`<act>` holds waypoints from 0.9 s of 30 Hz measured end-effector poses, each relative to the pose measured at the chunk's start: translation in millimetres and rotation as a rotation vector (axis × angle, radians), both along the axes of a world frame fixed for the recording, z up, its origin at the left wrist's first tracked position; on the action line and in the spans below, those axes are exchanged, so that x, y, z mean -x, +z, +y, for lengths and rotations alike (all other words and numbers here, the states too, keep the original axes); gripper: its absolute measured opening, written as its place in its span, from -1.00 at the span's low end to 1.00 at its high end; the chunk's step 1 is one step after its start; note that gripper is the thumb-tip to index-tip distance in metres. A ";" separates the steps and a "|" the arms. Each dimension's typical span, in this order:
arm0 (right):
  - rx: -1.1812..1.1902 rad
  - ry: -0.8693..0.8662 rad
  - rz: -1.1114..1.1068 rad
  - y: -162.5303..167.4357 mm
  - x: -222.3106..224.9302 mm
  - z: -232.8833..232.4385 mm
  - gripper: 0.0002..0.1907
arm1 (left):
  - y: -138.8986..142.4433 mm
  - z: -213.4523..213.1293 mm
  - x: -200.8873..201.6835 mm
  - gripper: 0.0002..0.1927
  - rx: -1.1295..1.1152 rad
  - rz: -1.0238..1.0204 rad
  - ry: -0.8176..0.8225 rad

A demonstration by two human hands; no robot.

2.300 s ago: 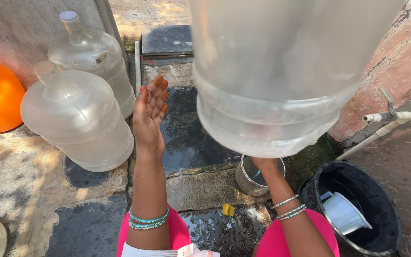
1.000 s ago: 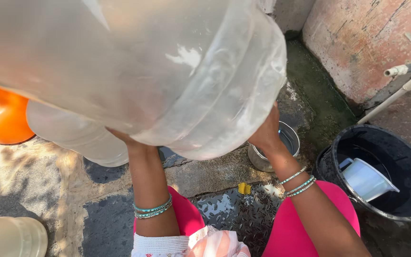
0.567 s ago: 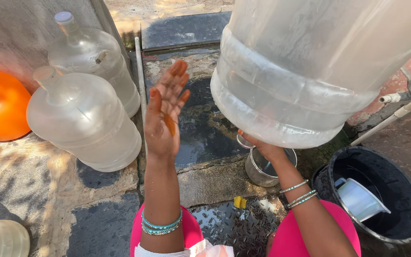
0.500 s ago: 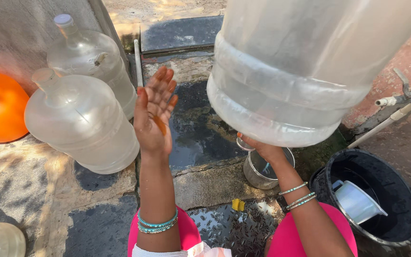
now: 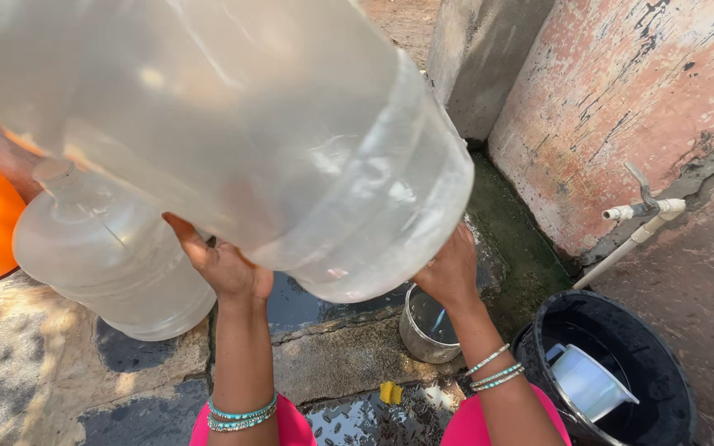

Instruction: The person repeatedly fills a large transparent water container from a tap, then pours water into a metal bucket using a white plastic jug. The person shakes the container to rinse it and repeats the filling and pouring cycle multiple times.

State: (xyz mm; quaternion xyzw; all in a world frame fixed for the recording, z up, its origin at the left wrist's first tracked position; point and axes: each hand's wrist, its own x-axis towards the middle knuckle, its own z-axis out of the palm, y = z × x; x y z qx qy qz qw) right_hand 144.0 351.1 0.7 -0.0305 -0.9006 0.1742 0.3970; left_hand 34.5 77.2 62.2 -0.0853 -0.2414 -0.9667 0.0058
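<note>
both hands, left hand (image 5: pixel 223 268) and right hand (image 5: pixel 449 271), held the big clear water jug (image 5: pixel 233 132) up, palms pressed under it, above a steel pot (image 5: pixel 427 324).

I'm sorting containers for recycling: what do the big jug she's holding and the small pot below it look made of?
The large translucent water jug, held by the left hand and right hand, looks like clear, slightly cloudy plastic with moulded ridges. The small grey pot seems to be dull metal, judging by its thin rim.
</note>
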 end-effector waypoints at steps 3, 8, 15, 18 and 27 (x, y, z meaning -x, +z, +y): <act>0.109 -0.003 0.044 -26.6 12.8 8.9 -0.33 | 15.4 4.9 -18.1 0.11 0.469 0.406 -0.132; 0.289 0.052 0.064 -69.8 18.6 33.6 -0.33 | 29.3 6.9 -38.8 0.11 0.648 0.634 -0.240; 0.451 0.100 0.004 -74.7 9.2 55.7 -0.32 | -5.4 17.6 -0.4 0.09 0.884 0.284 -0.089; 0.431 0.143 -0.028 -65.6 0.7 51.8 -0.32 | -30.9 20.4 20.1 0.06 0.826 0.151 -0.143; 0.091 -0.039 -0.108 -35.6 -8.6 0.2 -0.42 | -40.7 -13.2 36.6 -0.25 -0.135 0.189 -0.172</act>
